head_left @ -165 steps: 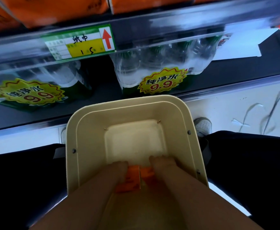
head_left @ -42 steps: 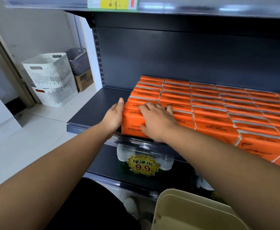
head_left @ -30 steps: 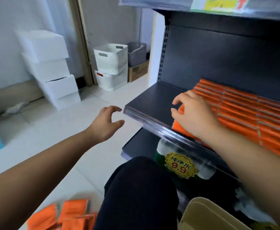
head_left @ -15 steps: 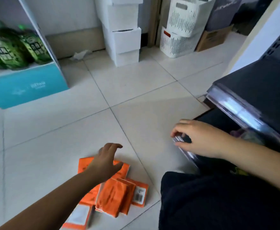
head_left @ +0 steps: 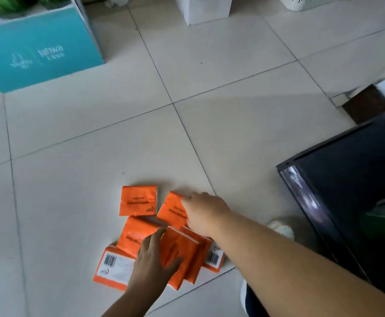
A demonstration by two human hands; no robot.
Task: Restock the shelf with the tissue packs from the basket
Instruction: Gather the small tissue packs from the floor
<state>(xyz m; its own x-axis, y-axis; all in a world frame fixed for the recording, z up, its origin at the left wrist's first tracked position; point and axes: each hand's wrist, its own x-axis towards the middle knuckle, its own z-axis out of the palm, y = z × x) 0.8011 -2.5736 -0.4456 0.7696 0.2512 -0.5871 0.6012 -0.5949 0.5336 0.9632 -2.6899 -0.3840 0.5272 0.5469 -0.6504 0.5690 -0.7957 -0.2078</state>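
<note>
tissue packs (head_left: 139, 203) loose on floor (head_left: 95, 145), some overlapping; left hand (head_left: 151, 261) flat on pile, fingers spread, gripping nothing; right hand (head_left: 204, 211) touching far pack (head_left: 171, 209), grip cannot tell; best: square several into stack, squeeze both ends, lift toward shelf (head_left: 346, 191)

Item one: large teal cardboard box (head_left: 43, 49), white lettering, I read "jahwa". Item two: flat orange plastic-wrapped tissue packs (head_left: 138, 203), dark print blurred; white barcode labels (head_left: 116, 264), digits illegible.

Tissue packs (head_left: 139, 203) on floor (head_left: 209, 133), left of shelf (head_left: 346, 179).
</note>
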